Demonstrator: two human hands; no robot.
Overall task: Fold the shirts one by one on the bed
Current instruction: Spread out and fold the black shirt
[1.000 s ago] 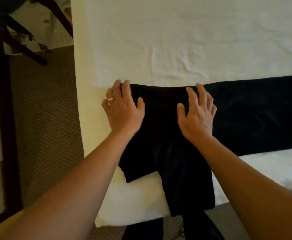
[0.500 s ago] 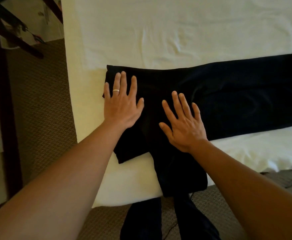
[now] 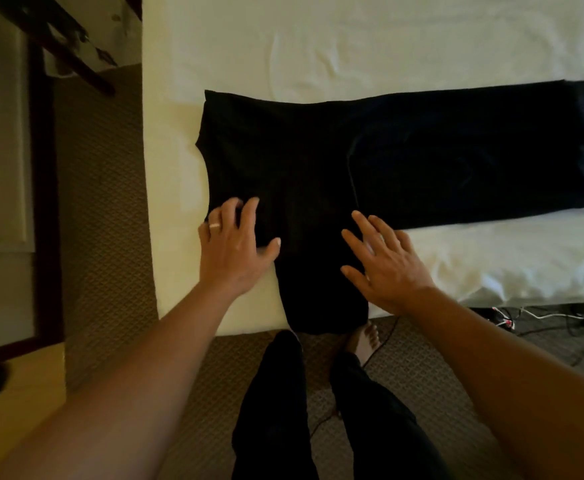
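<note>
Shirt: black shirt (image 3: 370,161) lies spread on the bed (image 3: 352,39), one sleeve hanging over the near edge.
Left hand (image 3: 235,247): fingers splayed, resting on the shirt's near left part (ring visible).
Right hand (image 3: 387,265): flat, fingers spread, beside the hanging sleeve.

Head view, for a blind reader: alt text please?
Two open hands, left hand and right hand, rest on a black shirt spread across a white bed, one part hanging over the near edge.

Patterned brown carpet (image 3: 103,209) covers the floor left of the bed. Dark wooden furniture (image 3: 44,188) stands at the far left. Tangled cables (image 3: 540,318) lie on the floor at the right.
</note>
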